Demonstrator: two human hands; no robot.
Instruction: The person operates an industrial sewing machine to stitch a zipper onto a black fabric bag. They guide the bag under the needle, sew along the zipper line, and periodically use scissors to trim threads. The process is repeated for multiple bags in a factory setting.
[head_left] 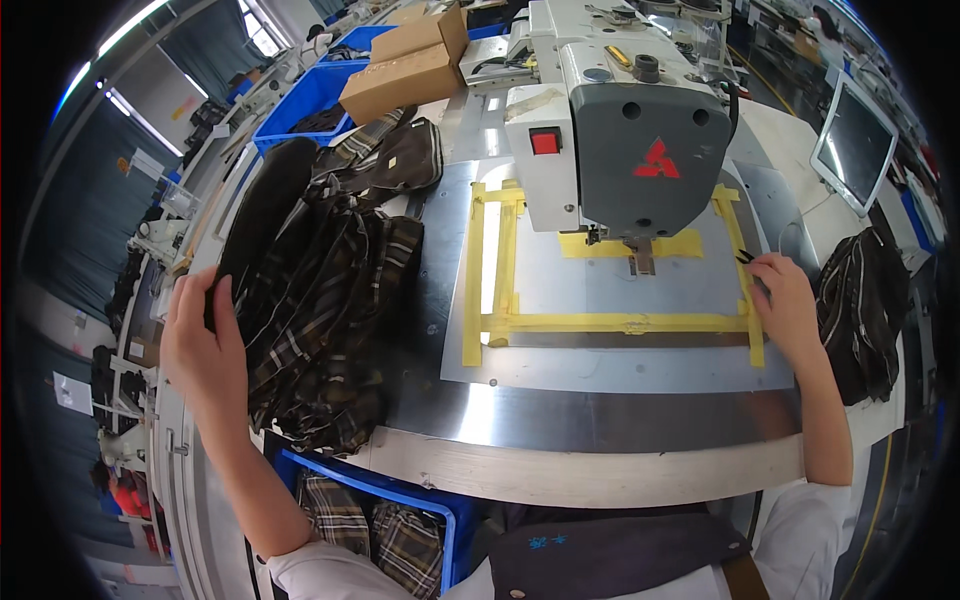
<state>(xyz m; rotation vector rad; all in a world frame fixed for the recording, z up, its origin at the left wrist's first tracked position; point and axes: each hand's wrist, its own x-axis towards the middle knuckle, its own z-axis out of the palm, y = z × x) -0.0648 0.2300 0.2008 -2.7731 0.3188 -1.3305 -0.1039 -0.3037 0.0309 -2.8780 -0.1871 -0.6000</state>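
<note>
At the left, my left hand [203,350] is closed on the near end of a long dark fabric piece [268,195], thumb on one side and fingers on the other. That piece lies against a heap of brown plaid fabric pieces [345,290] with pale edges. My right hand [787,305] rests at the right side of the taped plate, fingers curled around small black thread snips [745,257]; only their dark tips show. Between my hands, a grey-and-white sewing machine head [645,150] stands over a pale plate [590,365] framed with yellow tape [630,323].
Under the table's front edge, a blue bin [455,530] holds plaid pieces. Dark zippered fabric pieces [862,315] lie at the right, below a tilted screen [855,140]. Behind the heap are a cardboard box [405,80] and a blue crate [290,110].
</note>
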